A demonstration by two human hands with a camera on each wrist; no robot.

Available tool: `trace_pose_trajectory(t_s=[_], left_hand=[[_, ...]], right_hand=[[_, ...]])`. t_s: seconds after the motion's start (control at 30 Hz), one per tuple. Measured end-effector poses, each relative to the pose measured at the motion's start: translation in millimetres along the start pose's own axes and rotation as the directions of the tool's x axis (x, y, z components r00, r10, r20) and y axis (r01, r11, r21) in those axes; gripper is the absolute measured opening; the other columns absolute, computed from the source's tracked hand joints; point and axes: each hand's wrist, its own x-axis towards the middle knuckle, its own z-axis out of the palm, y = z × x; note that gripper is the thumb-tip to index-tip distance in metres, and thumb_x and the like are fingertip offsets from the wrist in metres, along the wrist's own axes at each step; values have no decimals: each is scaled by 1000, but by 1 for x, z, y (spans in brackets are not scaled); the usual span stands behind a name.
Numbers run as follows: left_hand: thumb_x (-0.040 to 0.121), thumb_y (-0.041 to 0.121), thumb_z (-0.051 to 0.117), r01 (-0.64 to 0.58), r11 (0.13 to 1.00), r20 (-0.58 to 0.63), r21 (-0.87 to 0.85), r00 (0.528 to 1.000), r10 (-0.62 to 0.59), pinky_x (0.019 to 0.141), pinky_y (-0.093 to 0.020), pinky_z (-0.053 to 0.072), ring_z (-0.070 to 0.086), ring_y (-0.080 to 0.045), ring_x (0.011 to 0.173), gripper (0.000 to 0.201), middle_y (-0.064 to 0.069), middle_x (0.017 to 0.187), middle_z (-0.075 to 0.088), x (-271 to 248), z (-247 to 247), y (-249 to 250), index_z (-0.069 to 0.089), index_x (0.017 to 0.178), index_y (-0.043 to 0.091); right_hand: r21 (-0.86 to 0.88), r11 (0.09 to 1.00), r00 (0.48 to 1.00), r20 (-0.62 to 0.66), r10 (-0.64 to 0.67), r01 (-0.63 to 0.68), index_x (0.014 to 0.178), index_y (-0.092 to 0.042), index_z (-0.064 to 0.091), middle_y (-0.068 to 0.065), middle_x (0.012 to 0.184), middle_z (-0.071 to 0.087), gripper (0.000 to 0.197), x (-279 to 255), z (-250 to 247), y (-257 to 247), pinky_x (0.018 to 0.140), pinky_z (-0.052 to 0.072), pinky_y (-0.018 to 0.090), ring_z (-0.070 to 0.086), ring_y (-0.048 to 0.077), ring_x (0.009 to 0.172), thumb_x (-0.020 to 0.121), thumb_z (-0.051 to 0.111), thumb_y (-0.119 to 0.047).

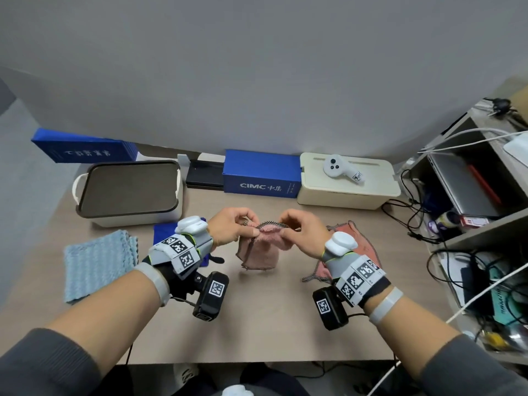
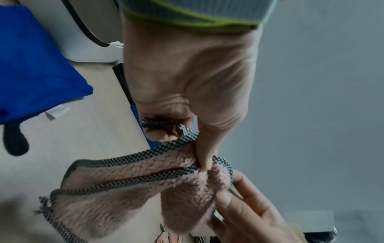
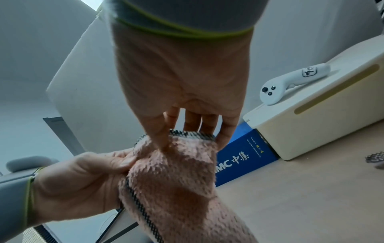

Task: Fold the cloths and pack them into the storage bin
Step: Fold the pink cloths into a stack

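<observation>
A fluffy pink cloth point(image 1: 261, 252) with a black-and-white stitched hem hangs above the middle of the table, held up by both hands. My left hand point(image 1: 233, 228) pinches its top hem point(image 2: 172, 146) between thumb and fingers. My right hand point(image 1: 300, 227) pinches the same top edge point(image 3: 187, 139) a little to the right. A second pink cloth point(image 1: 363, 250) lies behind my right wrist. A light blue cloth point(image 1: 97, 261) lies folded at the left. A dark blue cloth point(image 1: 164, 234) shows behind my left wrist. The white storage bin point(image 1: 128, 192) with a dark lid stands at the back left.
A blue CIMC box point(image 1: 261, 175) and a cream box point(image 1: 347, 180) bearing a white controller point(image 1: 341, 170) line the back edge. A shelf point(image 1: 485, 195) with cables and clutter stands at the right. Another blue box point(image 1: 83, 147) sits behind the bin.
</observation>
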Motion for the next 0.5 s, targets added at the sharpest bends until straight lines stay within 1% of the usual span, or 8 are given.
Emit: trace_pose_trajectory(t_s=[0.1, 0.17, 0.2, 0.23, 0.3, 0.37, 0.43, 0.5], left_hand=[[81, -2, 71, -27, 999, 42, -39, 999, 29, 55, -12, 44, 57, 1, 52, 16, 10, 59, 66, -1, 1, 1, 65, 83, 13], [82, 6, 73, -27, 998, 34, -61, 999, 29, 57, -12, 43, 56, 0, 55, 8, 10, 63, 67, -2, -3, 2, 70, 86, 12], [84, 12, 73, -28, 997, 21, -72, 999, 30, 55, -12, 41, 53, 0, 54, 5, 10, 63, 66, -4, -5, 3, 72, 88, 10], [86, 16, 70, -29, 996, 9, -82, 1000, 30, 53, -12, 39, 50, 0, 53, 10, 9, 64, 65, -4, -8, 2, 74, 92, 9], [90, 14, 65, -17, 994, 1, -106, 1000, 17, 53, -13, 39, 50, 0, 56, 14, 7, 70, 68, -6, -13, 0, 74, 98, 8], [87, 6, 66, -12, 990, -3, -138, 1000, 12, 55, -17, 39, 52, -5, 63, 14, 4, 75, 70, -6, -15, -3, 74, 96, 12], [81, -1, 70, -33, 990, -20, -140, 999, 31, 57, -18, 40, 55, -9, 66, 18, 4, 74, 70, -6, -15, -3, 71, 90, 15], [76, -6, 73, -78, 988, -32, -137, 997, 75, 59, -17, 44, 58, -7, 67, 25, 2, 76, 67, -7, -13, -1, 67, 88, 15]], right_hand=[[57, 998, 999, 24, -23, 21, 85, -16, 65, -2, 71, 64, 14, -1, 9, -14, 64, 47, 28, 54, 9, 64, 82, 74, -26], [8, 999, 999, -6, -36, 36, 82, -14, 63, -2, 68, 61, 14, 0, 11, -21, 63, 45, 30, 49, 9, 61, 84, 72, -25], [0, 999, 999, -13, -38, 38, 82, -12, 63, 3, 69, 63, 13, 1, 10, -22, 65, 47, 32, 50, 10, 61, 84, 71, -23], [-3, 999, 999, -9, -40, 40, 83, -11, 64, 7, 72, 67, 12, 1, 9, -22, 67, 50, 35, 53, 11, 63, 84, 70, -21], [-10, 999, 998, 33, -48, 48, 84, -14, 66, 10, 78, 70, 8, 0, 8, -22, 72, 54, 40, 61, 17, 67, 84, 69, -22], [14, 999, 994, 95, -49, 47, 83, -19, 66, 8, 86, 73, 5, -2, 7, -24, 75, 56, 45, 69, 28, 74, 82, 69, -23], [47, 996, 988, 131, -81, 75, 82, -20, 68, 4, 106, 71, 5, -4, 8, -32, 76, 57, 42, 69, 33, 77, 82, 72, -16], [22, 990, 980, 144, -140, 138, 83, -22, 70, -1, 116, 67, 7, -3, 10, -38, 81, 54, 32, 66, 20, 83, 81, 75, -17]])
